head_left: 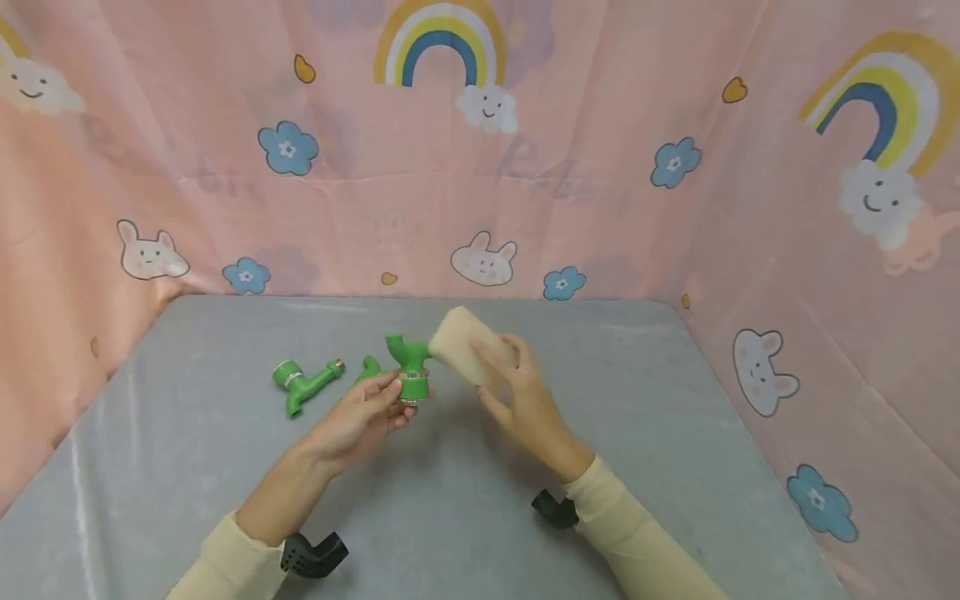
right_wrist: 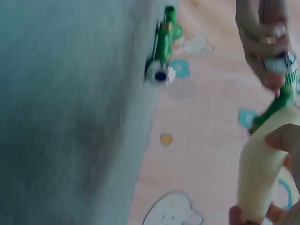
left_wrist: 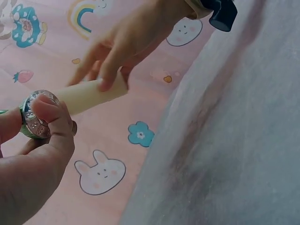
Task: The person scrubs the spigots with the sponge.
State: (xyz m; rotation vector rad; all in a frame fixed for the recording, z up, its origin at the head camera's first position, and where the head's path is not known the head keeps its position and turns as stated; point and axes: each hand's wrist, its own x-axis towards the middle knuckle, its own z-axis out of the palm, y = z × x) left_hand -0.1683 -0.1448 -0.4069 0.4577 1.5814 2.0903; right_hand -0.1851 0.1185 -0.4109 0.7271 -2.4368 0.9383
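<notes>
My left hand (head_left: pixel 356 425) grips a green plastic water tap (head_left: pixel 412 357) around its round, silver-ringed handle, raised over the table. Its curved spout points up and its other pipe arm reaches toward the right. In my right hand (head_left: pixel 528 408) is a cream sponge (head_left: pixel 459 340), pinched between thumb and fingers. The sponge's left edge meets the end of that pipe arm. From the left wrist, the sponge (left_wrist: pixel 93 96) overlaps the tap's ringed end, partly covered by fingers. In the right wrist view the tap's threaded tip (right_wrist: pixel 254 126) is right at the sponge.
Left of my hands, another green tap (head_left: pixel 303 387) lies on the grey tabletop (head_left: pixel 645 433). A further green tap (head_left: pixel 368 368) shows partly behind my left hand. Black wrist mounts (head_left: pixel 315 557) stick out from both sleeves. A pink patterned cloth (head_left: pixel 600 225) stands behind and at the sides.
</notes>
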